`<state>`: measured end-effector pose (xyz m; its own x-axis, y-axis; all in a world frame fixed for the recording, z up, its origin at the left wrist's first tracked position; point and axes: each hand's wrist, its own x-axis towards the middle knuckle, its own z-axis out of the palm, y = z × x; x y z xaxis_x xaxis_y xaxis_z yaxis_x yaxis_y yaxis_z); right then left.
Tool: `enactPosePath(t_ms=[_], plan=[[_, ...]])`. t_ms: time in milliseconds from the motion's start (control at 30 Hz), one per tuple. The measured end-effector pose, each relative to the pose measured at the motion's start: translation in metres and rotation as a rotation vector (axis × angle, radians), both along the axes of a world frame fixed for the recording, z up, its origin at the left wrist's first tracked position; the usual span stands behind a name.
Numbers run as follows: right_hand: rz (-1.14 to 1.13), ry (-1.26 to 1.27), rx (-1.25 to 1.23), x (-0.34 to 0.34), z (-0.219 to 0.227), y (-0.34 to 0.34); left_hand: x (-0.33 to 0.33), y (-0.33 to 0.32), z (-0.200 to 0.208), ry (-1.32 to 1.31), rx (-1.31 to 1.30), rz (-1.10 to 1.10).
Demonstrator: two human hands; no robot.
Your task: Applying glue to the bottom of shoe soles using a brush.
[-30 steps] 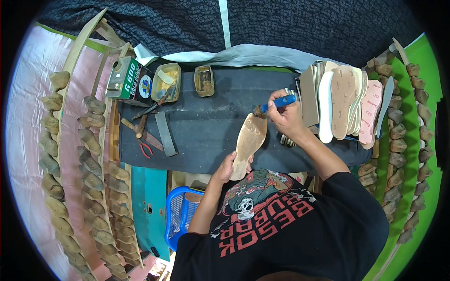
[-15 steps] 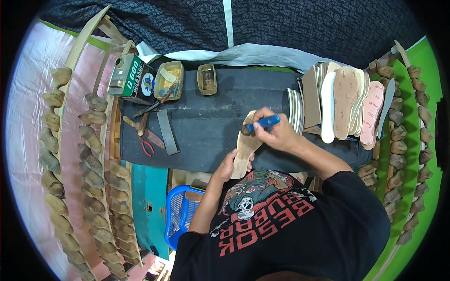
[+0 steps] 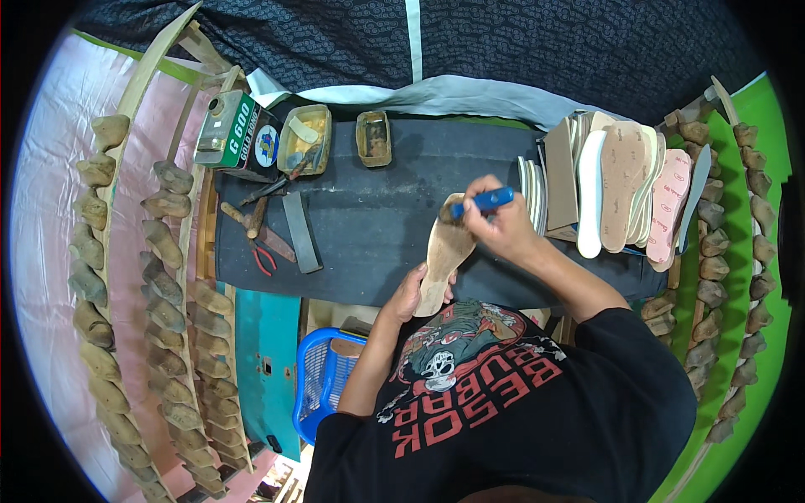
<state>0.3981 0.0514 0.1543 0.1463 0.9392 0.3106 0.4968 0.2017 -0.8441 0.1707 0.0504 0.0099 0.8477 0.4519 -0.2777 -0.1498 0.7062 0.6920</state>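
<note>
My left hand (image 3: 408, 293) is closed around the narrow heel end of a tan shoe insole (image 3: 446, 251), held up slantwise in front of my chest. In my right hand (image 3: 509, 228) is a short brush with a blue handle (image 3: 495, 199). Its dark bristles touch the wide toe end of the insole, near the far edge. The fingers of my left hand are partly hidden beneath the insole.
A dark-topped table (image 3: 377, 226) carries a green and white can (image 3: 237, 134), two shallow tubs (image 3: 373, 140), red-handled pliers (image 3: 263, 259), a hammer (image 3: 254, 220) and a grey flat bar (image 3: 302, 233). Stacked insoles (image 3: 619, 184) stand right; racks of shoe lasts (image 3: 162, 285) flank both sides.
The brush has moved a little to the right and away from me across the toe end. The insole has shifted slightly to the right with my left hand still on it.
</note>
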Motion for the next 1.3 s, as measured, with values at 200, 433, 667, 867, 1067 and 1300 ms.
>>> enactPosePath(t_ms=[200,433,667,867,1067,1300], plan=[[0.015,0.003,0.016,-0.005,-0.004,0.0,0.002,0.001,-0.004,0.007,0.019,0.016],[0.057,-0.003,-0.004,-0.005,0.002,0.004,0.0,0.003,-0.002,-0.007,-0.008,0.023],[0.358,-0.132,-0.19,0.008,0.02,-0.004,-0.001,0.005,0.005,-0.11,-0.088,0.02],[0.273,-0.144,-0.166,0.011,0.022,-0.003,-0.002,0.006,0.002,-0.171,-0.149,0.021],[0.274,-0.157,-0.164,0.007,0.025,-0.01,-0.001,0.013,0.008,-0.107,-0.103,-0.01],[0.15,-0.104,-0.146,0.013,0.012,0.002,-0.003,0.01,0.007,-0.104,-0.072,0.001]])
